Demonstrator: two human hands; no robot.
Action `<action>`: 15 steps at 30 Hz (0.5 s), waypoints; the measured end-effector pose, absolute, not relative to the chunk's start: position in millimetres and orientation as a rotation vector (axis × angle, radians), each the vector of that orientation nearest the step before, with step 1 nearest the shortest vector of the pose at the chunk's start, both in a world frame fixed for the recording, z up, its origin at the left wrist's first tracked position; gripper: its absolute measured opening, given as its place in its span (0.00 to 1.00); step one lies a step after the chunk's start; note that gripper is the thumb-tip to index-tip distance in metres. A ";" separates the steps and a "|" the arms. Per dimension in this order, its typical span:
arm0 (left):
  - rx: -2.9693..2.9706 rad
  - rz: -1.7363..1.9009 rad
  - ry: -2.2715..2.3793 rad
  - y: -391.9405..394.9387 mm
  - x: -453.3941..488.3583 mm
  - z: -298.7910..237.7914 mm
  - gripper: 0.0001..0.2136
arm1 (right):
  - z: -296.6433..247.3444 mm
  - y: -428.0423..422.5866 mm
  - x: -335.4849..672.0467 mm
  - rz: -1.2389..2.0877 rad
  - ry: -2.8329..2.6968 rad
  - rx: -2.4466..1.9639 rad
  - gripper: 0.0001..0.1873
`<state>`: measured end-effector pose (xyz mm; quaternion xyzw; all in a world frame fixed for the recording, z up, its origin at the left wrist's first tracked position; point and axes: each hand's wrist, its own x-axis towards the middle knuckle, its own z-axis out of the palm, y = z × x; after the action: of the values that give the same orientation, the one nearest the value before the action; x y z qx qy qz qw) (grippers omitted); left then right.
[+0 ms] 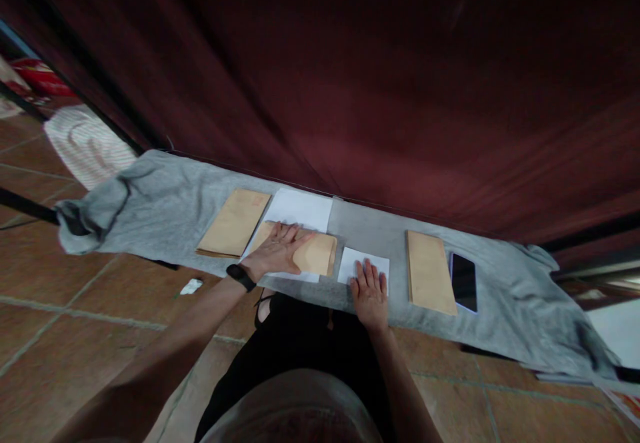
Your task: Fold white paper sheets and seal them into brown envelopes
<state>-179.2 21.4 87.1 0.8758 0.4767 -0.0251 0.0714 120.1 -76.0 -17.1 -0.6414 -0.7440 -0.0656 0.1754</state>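
Note:
My left hand [281,248], with a dark band on its wrist, lies flat with spread fingers on a tan envelope [320,254]. That envelope rests crosswise over white paper [303,208], which shows above and below it. My right hand [370,291] lies with its fingers stretched out on a smaller white sheet of paper [350,264], folded or cut to size; I cannot tell which. To the left is a stack of tan envelopes [235,222]. Another tan envelope or stack of them [431,272] lies right of my right hand.
A phone [464,282] with a dark screen lies at the right on the grey cloth [510,296] covering the narrow bench. Behind the bench hangs a dark red curtain [350,96]. A white scrap [191,286] lies on the tiled floor, and a striped cloth [93,143] is at the far left.

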 end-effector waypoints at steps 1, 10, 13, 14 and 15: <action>2.640 -0.056 1.437 20.2 -178.1 88.3 0.49 | -17.0 -76.0 120.0 -0.186 -2.112 -1.821 0.27; 2.613 0.024 1.365 8.1 -167.4 92.3 0.49 | -15.1 -76.4 121.1 -0.135 -2.103 -1.796 0.26; 2.618 0.054 1.314 2.0 -161.0 87.0 0.50 | -11.8 -74.6 122.2 -0.047 -2.063 -1.786 0.25; 2.625 0.066 1.301 0.1 -158.6 84.2 0.50 | -10.2 -73.6 122.6 -0.003 -2.037 -1.778 0.25; 2.633 0.076 1.289 -1.6 -156.2 80.9 0.51 | -8.5 -72.4 123.1 0.045 -2.006 -1.765 0.24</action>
<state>-156.2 -1.6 80.9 0.8929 0.4373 0.0257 0.1042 123.1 -72.4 -8.5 -0.6422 -0.7302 0.0164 0.2325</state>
